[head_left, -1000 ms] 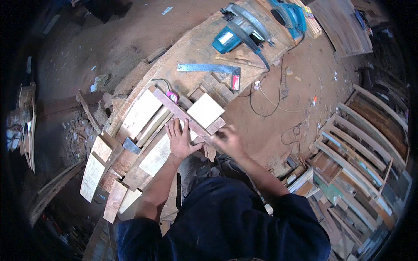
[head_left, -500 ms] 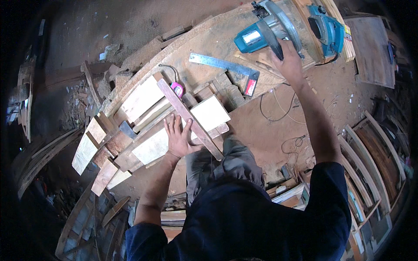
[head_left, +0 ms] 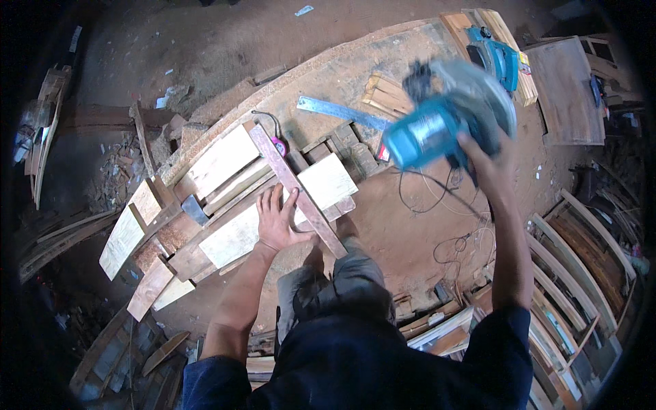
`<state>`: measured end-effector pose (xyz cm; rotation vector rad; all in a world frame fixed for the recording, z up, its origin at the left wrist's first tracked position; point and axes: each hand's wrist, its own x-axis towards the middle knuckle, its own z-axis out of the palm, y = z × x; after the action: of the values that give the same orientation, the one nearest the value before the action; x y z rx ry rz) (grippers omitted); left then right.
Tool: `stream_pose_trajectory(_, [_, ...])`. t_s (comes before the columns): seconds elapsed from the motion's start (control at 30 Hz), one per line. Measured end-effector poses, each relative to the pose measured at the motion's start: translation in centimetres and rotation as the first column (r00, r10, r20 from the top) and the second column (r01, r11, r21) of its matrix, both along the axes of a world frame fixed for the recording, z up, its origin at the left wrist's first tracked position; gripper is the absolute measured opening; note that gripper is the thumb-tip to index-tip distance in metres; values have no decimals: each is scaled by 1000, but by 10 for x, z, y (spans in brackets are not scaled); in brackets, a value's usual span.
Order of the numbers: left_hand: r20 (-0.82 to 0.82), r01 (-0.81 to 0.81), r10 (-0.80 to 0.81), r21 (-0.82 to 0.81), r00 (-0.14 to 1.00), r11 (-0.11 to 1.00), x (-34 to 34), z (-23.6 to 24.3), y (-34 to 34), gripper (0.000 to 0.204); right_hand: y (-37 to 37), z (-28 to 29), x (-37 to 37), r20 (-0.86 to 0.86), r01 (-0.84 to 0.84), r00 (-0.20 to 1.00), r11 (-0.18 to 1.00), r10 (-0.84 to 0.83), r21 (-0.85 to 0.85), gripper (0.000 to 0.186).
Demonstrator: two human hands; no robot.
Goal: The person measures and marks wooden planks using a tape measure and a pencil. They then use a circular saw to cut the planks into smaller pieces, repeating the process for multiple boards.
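Sawdust-brown dirt floor (head_left: 225, 41) fills the upper part of the frame, and a long, rough wooden worktop (head_left: 342, 68) runs across it from the left middle to the upper right. Lifted above that worktop, right of centre, a teal circular saw (head_left: 444, 119) hangs blurred in the right hand (head_left: 488, 160), whose grip is closed around the saw's handle; a dark cord (head_left: 437, 188) trails beneath it. The left hand (head_left: 277, 222) lies flat, fingers spread and gripping nothing, on a pale board (head_left: 236, 236) and against a long reddish batten (head_left: 297, 188) that crosses the boards diagonally. Other pale boards (head_left: 219, 160) lie beside and under the batten, with a square pale piece (head_left: 328, 181) touching it on the right. A metal ruler (head_left: 342, 113) lies just above, near a small stack of short wood strips (head_left: 389, 92). At the upper right of the frame a second teal power tool (head_left: 495, 58) rests on planks. Offcuts and scrap boards (head_left: 123, 239) spread off the worktop's left end, and wood scraps litter the floor at the left. Curved wooden frames (head_left: 581, 253) are stacked along the right edge. The person's dark blue top fills the bottom centre.
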<state>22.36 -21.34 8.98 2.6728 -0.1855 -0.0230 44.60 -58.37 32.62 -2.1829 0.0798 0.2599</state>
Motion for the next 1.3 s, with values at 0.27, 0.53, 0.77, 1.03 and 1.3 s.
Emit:
stream_pose_trajectory(0.27, [63,23,-23,-9,998,1000,-3,-11,5,133,-24,-5,-180,-411,406,874,852,-258,329,45])
stream_pose_trajectory(0.53, [65,7,-9,35,998,999,-2,-4,-2,131,-10,-97,-234,-458,246,889,839,4,485,43])
stream_pose_trajectory(0.77, [95,10,-12,18,995,1000,-2,-11,-3,132,3,-106,-235,-496,292,868,787,21,544,43])
stream_pose_trajectory(1.03, [91,-11,7,44,996,999,-2,-14,-1,131,5,-105,-230,-480,281,875,742,62,608,34])
stream_pose_trajectory(1.3, [108,-12,9,25,994,1000,-1,-15,-2,131,1,-105,-230,-500,286,862,732,86,618,32])
